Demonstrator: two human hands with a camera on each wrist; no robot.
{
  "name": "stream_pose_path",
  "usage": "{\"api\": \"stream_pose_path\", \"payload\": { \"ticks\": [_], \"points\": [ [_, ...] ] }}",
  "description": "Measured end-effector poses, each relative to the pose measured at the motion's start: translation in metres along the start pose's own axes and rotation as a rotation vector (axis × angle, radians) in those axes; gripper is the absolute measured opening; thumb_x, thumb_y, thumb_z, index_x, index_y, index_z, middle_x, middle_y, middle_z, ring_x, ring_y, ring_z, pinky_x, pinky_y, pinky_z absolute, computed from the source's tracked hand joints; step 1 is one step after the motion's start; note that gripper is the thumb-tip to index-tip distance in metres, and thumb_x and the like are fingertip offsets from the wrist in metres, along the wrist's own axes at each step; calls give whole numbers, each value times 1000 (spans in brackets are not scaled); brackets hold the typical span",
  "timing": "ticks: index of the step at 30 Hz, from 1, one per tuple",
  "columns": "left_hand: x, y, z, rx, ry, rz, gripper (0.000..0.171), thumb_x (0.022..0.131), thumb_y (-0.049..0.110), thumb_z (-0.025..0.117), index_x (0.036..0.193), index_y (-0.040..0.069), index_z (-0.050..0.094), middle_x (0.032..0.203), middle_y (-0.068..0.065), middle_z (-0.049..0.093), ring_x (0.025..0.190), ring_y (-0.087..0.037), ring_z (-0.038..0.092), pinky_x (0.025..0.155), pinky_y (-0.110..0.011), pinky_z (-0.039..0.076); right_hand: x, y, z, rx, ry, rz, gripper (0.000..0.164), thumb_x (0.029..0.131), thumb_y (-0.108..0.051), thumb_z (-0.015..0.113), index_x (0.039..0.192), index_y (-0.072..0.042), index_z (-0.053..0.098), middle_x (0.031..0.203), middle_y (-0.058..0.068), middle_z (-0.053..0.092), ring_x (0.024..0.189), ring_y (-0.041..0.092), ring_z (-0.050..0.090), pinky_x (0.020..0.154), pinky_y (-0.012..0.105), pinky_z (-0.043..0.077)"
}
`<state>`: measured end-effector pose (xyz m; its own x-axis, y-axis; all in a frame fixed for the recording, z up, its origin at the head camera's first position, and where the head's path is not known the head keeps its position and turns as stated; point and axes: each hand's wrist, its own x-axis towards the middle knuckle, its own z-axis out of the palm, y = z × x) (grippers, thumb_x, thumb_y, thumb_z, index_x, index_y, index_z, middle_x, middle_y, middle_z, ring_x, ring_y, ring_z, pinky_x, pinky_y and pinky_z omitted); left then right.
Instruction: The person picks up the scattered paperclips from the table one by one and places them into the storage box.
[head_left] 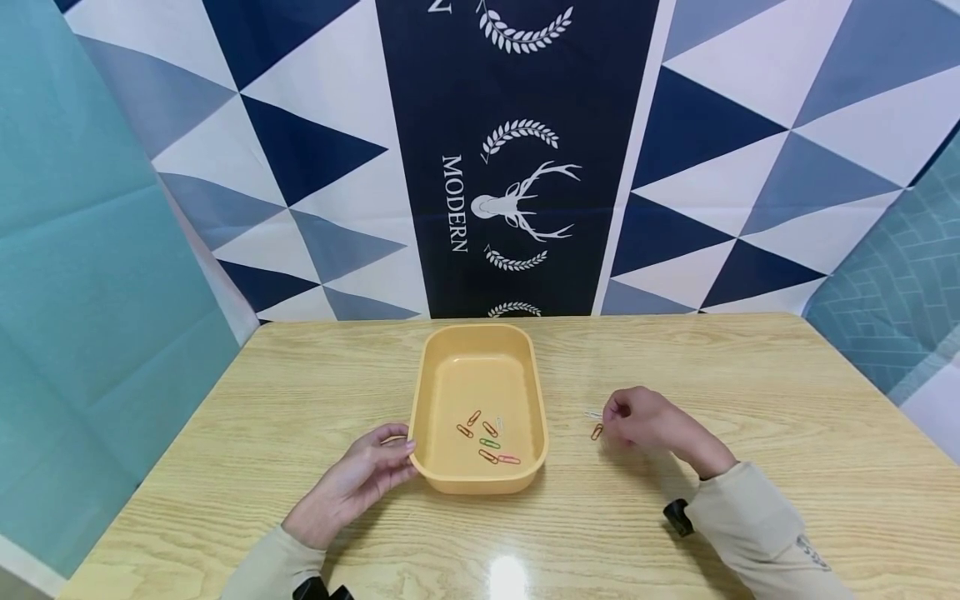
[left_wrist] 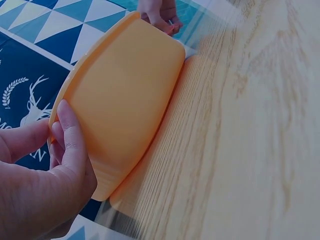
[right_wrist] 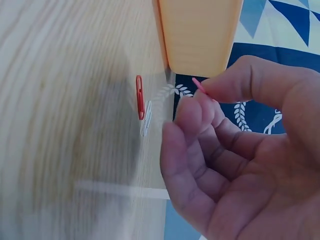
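Observation:
My left hand (head_left: 367, 473) grips the left rim of a yellow-orange plastic tray (head_left: 538, 417), thumb on one side and fingers on the other in the left wrist view. Inside the tray lie several paper clips (head_left: 489, 442), red, green, pink and white. To the right of the tray, my right hand (head_left: 647, 421) is raised a little above the table. It pinches a pink paper clip (right_wrist: 198, 85) between thumb and fingertip, clearest in the right wrist view. On the wood near that hand lie a red paper clip (right_wrist: 140, 97) and a white paper clip (right_wrist: 146, 119).
The wooden table (head_left: 300, 392) runs back to a patterned cloth (head_left: 517, 275) with triangles and a deer motif. A teal cloth (head_left: 105, 292) hangs at the left. Light glares off the front of the table.

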<state>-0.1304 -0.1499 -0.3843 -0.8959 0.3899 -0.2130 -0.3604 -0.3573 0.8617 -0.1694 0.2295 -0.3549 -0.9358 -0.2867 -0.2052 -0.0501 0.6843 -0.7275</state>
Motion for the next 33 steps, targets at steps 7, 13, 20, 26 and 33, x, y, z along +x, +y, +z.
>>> {"api": "stream_pose_path", "payload": {
  "ticks": [7,13,20,26,33],
  "points": [
    [1,0,1,4,7,-11,32,94,-6,51,121,-10,34,102,-12,52,90,-18,58,86,-27,53,-1,-1,-3,117,-36,-29,4,88,-3,53,86,-1,56,66,3,48,58,15,43,54,26,37],
    [1,0,2,2,13,-12,33,94,-7,51,121,-11,34,101,-13,53,89,-18,59,87,-28,53,-1,-5,-5,177,-29,-57,8,91,-8,55,90,0,57,73,5,53,66,16,48,61,30,46],
    [1,0,1,-2,10,-17,36,93,-7,52,122,-12,32,101,-14,53,89,-18,59,85,-27,54,0,-14,-2,202,0,-72,7,87,-5,54,91,-1,57,73,3,54,71,17,53,72,35,51],
    [2,0,1,12,18,-14,33,92,-7,52,119,-10,35,98,-12,53,86,-17,58,81,-26,54,3,-24,-1,208,30,-100,9,88,-5,55,93,2,56,78,11,57,73,26,59,74,39,54],
    [1,0,1,11,16,-17,32,93,-6,52,120,-10,35,99,-12,53,87,-17,58,83,-26,54,8,-31,5,226,32,-137,10,89,-4,55,95,4,55,73,8,55,70,28,55,66,42,54]
  ]
}}
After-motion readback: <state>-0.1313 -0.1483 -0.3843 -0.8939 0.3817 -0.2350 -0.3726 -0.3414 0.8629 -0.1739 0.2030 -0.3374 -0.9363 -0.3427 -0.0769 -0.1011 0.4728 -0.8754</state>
